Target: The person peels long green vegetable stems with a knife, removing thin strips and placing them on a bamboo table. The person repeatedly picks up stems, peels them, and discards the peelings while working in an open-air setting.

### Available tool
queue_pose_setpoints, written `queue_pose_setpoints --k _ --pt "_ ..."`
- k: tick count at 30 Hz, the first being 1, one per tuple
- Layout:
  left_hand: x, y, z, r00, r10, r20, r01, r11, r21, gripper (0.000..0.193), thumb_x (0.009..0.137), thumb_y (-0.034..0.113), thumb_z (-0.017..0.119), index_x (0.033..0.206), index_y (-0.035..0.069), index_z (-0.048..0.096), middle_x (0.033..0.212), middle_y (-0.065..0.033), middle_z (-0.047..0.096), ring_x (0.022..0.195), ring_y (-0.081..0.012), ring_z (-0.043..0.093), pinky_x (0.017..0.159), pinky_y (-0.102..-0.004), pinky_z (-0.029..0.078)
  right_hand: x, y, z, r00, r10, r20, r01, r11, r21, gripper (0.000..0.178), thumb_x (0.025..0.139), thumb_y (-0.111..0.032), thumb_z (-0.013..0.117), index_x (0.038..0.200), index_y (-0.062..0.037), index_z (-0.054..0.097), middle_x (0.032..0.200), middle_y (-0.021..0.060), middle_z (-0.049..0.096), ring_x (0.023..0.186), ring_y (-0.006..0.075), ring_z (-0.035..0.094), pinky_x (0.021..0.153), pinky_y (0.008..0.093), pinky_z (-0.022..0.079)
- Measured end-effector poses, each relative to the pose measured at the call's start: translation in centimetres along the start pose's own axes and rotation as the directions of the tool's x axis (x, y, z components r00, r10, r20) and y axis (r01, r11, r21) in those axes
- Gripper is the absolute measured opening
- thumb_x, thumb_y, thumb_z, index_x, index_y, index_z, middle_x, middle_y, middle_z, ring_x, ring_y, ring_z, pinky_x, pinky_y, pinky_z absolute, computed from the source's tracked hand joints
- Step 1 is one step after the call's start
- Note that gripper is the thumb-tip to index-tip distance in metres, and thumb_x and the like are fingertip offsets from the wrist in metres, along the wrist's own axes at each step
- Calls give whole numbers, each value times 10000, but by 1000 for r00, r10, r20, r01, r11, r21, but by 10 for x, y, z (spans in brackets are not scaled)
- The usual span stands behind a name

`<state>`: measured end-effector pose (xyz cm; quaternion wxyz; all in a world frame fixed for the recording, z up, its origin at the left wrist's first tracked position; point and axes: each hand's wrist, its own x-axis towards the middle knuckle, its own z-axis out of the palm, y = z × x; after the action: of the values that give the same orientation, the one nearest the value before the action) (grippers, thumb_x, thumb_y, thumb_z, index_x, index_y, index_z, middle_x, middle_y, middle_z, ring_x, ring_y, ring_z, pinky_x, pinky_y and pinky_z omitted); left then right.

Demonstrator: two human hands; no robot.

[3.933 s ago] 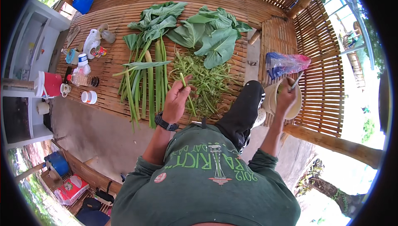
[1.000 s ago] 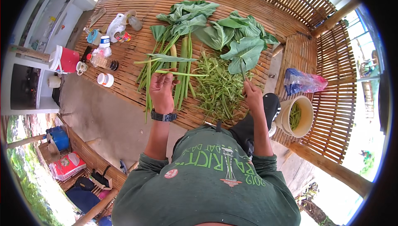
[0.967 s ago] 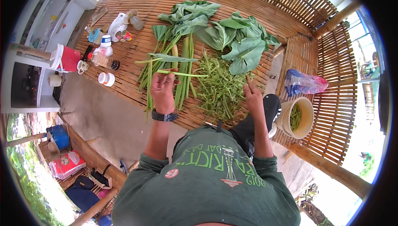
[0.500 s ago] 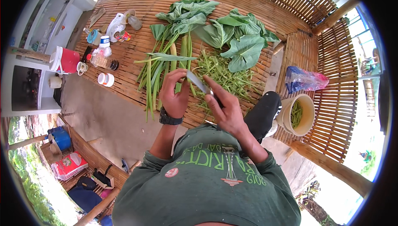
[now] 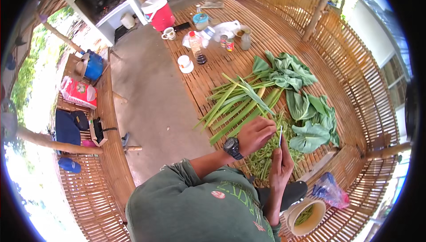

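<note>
Above a loose, pale-green heap of peelings (image 5: 262, 164), the right hand (image 5: 280, 167) grips a silver-bladed knife (image 5: 281, 134); the left hand (image 5: 256, 134) curls its fingers, contents hidden. Long green stalks (image 5: 239, 120) lie left of the heap.

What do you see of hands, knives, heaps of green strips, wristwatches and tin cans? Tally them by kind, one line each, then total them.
Hands (left hand, right hand): 2
Knife: 1
Heap of green strips: 1
Wristwatch: 1
Tin cans: 2
Total: 7
</note>
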<state>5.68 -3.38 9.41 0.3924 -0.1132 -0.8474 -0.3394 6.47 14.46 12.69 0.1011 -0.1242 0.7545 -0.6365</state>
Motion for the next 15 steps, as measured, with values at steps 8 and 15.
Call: queue_pose_setpoints --k 8,15 --pt "-2 -7 1 999 31 33 -32 999 24 277 818 51 799 1056 89 663 1085 -38 675 992 -293 683 826 -396 582 -1 5 -2 997 55 51 -59 996 71 521 1093 -200 533 1562 23 500 763 -36 477 703 61 424 621 239 357" --pt "-3 -2 -3 1000 -10 20 10 1000 11 273 813 10 807 1044 79 678 1053 -68 693 959 -304 697 799 -391 584 -3 8 1 1000 12 8 -12 1000 28 487 1088 -158 550 1534 37 531 787 -41 490 721 62 431 642 229 367"
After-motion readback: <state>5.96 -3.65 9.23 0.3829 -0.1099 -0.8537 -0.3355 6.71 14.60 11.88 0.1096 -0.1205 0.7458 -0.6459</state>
